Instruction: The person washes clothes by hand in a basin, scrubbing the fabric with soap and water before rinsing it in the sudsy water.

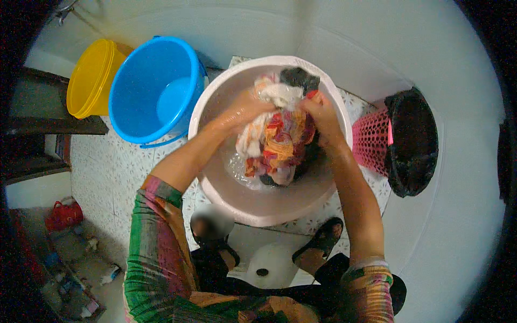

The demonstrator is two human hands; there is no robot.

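Note:
Both of my hands are over a large pale pink plastic basin (pixel 266 220) on the tiled floor. My left hand (pixel 258 103) is closed on a wet white cloth (pixel 282 95) with orange markings. On the far right side of the basin, my right hand (pixel 321 109) grips a bunched cloth with red showing at the fingers. Between and below the hands lies a crumpled orange and red cloth (pixel 278 141), blurred in places. A dark cloth (pixel 301 78) sits at the basin's far side, and more dark fabric shows under the heap. Water glistens in the basin's bottom.
A blue bucket (pixel 137 93) and a yellow bucket (pixel 87 87) stand at the left. To the right is a pink perforated basket (pixel 369 141) with a black liner (pixel 414 141) over its mouth. Walls close in behind and at the right. My sandalled feet flank a floor-level toilet pan (pixel 272 256).

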